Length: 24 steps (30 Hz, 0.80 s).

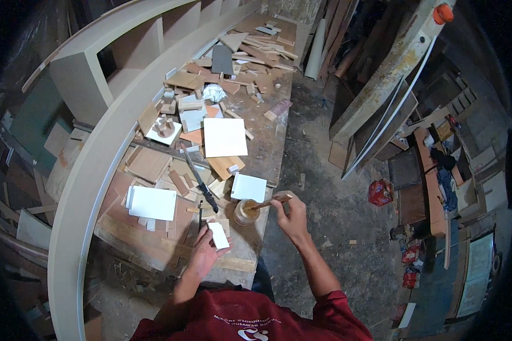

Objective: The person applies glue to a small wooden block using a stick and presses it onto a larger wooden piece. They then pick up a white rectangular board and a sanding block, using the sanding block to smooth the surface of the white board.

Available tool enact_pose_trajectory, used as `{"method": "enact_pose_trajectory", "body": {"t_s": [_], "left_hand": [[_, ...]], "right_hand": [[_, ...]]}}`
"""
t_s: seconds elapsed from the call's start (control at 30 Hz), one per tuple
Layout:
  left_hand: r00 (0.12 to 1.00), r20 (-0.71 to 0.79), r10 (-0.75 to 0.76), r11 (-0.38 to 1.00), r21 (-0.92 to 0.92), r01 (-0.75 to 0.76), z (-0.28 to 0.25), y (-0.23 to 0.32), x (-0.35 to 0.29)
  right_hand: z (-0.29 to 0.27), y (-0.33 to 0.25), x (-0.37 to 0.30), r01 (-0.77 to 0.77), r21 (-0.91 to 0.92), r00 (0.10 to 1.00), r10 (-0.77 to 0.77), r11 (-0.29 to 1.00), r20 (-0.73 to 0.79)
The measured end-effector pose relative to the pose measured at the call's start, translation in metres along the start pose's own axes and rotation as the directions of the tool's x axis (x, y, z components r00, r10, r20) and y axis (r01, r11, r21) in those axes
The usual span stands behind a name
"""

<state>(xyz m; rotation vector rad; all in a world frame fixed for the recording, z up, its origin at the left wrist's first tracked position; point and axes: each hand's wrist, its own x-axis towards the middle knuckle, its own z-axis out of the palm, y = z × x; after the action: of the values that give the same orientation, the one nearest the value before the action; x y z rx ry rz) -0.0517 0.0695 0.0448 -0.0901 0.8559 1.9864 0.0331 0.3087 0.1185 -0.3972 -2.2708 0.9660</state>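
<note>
Holding a white block (218, 235), the left hand (202, 253) is partly closed around its near end. Whether it also touches the thin dark rod (200, 216) just beside its fingers cannot be told. The right hand (293, 219) is closed in a pinch on a stick (271, 202), whose far end sits in the mouth of an open jar (242, 220). The jar stands on the table (271, 152), left of the right hand. Just past the jar, ahead and left of the right hand, lies a white panel (249, 187). Ahead of the left hand is a long dark tool (198, 179); ahead and to its left, a second panel (152, 203). Farther ahead of both hands are a square board (226, 137) and wood scraps (261, 55).
</note>
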Motion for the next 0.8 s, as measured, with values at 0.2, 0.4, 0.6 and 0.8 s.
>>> {"method": "enact_pose_trajectory", "body": {"t_s": [0.2,0.4,0.6,0.8], "left_hand": [[0.99,-0.006,-0.142,0.989,-0.045,0.141,-0.03,-0.036,-0.013],[0.982,0.043,-0.182,0.98,-0.07,0.185,-0.035,-0.045,-0.023],[0.979,0.031,-0.203,0.978,-0.038,0.204,-0.034,-0.035,-0.024],[0.983,0.013,-0.181,0.983,-0.035,0.181,-0.044,-0.028,-0.04]], "right_hand": [[0.046,0.036,-0.006,0.073,-0.104,0.971,-0.047,0.992,0.233],[0.057,0.031,0.003,-0.144,-0.042,0.971,0.15,0.989,0.184],[0.063,0.033,-0.003,-0.133,-0.102,0.978,0.147,0.986,0.147],[0.059,0.033,-0.005,-0.149,-0.09,0.986,0.154,0.985,0.056]]}}
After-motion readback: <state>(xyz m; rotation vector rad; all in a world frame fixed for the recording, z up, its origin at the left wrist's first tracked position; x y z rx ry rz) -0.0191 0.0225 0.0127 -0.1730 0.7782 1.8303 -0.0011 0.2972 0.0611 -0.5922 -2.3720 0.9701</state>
